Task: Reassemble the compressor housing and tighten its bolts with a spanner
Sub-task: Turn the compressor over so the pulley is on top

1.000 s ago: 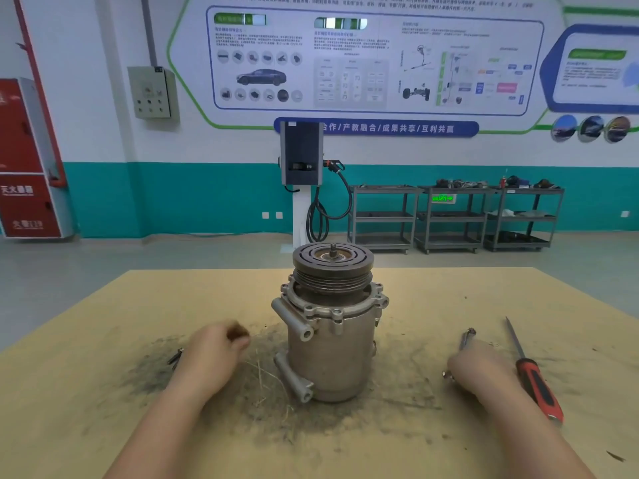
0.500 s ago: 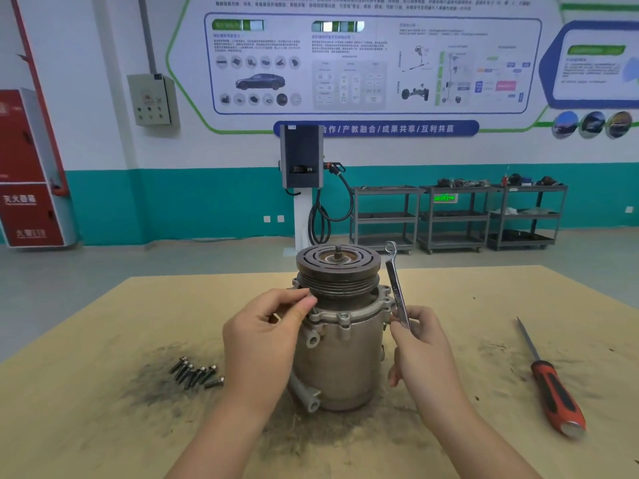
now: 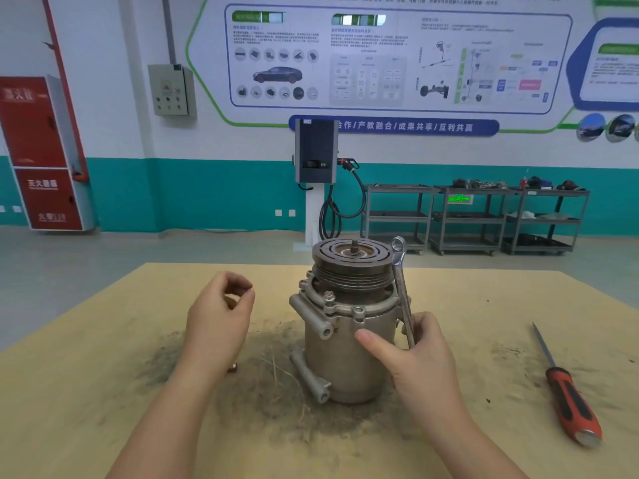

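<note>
The compressor point(image 3: 349, 344) stands upright on the wooden table point(image 3: 103, 392), its grooved pulley point(image 3: 352, 264) on top. A bolt point(image 3: 328, 296) sits in the front flange of the housing. My right hand point(image 3: 422, 357) grips a steel spanner point(image 3: 401, 288) that points up along the compressor's right side, ring end beside the pulley; its thumb rests on the housing wall. My left hand point(image 3: 221, 316) hovers left of the compressor with fingers loosely curled and nothing visible in them. A bolt tip point(image 3: 232, 367) peeks out below that hand.
A red-handled screwdriver point(image 3: 570, 402) lies on the table at the right. Dark grit and dust surround the compressor's base. Beyond the table are a charging post point(image 3: 316, 157) and grey shelf carts point(image 3: 473, 219) against the far wall.
My left hand has pulled back from the flange to the left, leaving a bolt in the flange. My right hand, still holding the spanner, has settled against the housing.
</note>
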